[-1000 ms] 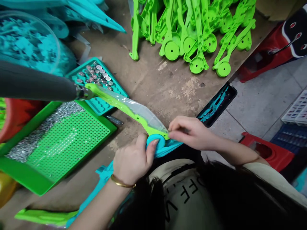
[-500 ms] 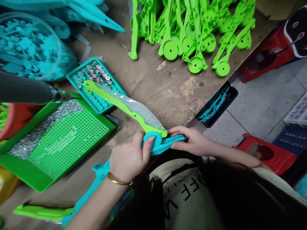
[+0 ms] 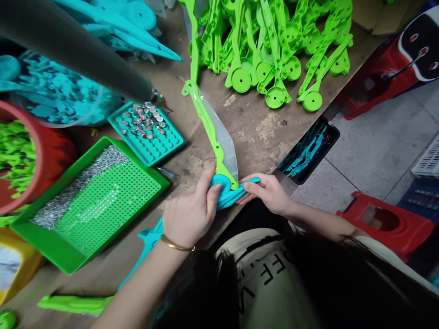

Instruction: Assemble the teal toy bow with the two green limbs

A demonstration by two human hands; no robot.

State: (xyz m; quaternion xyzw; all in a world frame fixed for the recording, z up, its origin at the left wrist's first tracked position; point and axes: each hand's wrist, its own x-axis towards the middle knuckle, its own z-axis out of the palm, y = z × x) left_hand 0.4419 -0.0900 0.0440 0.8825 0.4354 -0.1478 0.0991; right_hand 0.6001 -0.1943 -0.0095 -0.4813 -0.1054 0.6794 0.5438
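Note:
A plastic toy part in two colours is between my hands, above the table's near edge. Its blue piece [image 3: 229,195] has a round end and a tapered end. From it rises a long green strip [image 3: 207,125] edged with a clear plastic blade [image 3: 226,146]. My left hand [image 3: 188,214] is closed round the round end, its thumb pressed on top. Thumb and fingers of my right hand [image 3: 269,194] pinch the tapered end. Under my left forearm lies another blue length [image 3: 147,242]; whether it joins the held part is hidden. A green piece [image 3: 75,302] lies at lower left.
A green tray [image 3: 92,246] of small screws and a teal tray [image 3: 168,144] of silvery discs stand left. Over them hangs a dark cylindrical tool [image 3: 103,50]. Green parts [image 3: 270,50] pile at the back; red [image 3: 51,155] and clear tubs [image 3: 99,107] hold small parts.
The green strip with its clear blade has swung from pointing up-left to standing nearly upright in view. Both hands keep their hold. The view has shifted, and the dark tool appears higher and farther right.

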